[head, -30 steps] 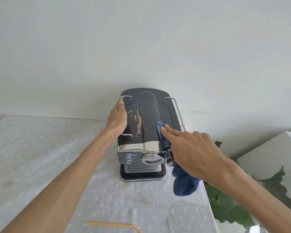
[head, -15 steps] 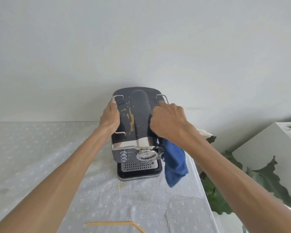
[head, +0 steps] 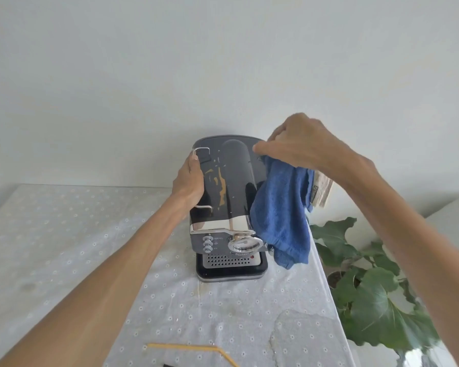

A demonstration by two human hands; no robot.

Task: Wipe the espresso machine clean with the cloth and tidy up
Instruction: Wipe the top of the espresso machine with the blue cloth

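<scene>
A black and chrome espresso machine (head: 233,186) stands at the back of the table, near its right edge. Tan smears streak the left half of its glossy top. My left hand (head: 190,181) grips the machine's left side, fingers by the wire rail. My right hand (head: 300,144) is raised over the top's far right corner and pinches a blue cloth (head: 281,207). The cloth hangs down over the machine's right side, covering it.
A white dotted tablecloth (head: 77,247) covers the table. A yellow bent straw-like strip (head: 196,349) lies at the near edge. A leafy potted plant (head: 368,300) stands right of the table. A patterned fabric piece (head: 321,192) shows behind the cloth.
My right hand has lifted from the machine's top towards its far right corner, drawing the blue cloth up with it. The left hand keeps its hold on the left side.
</scene>
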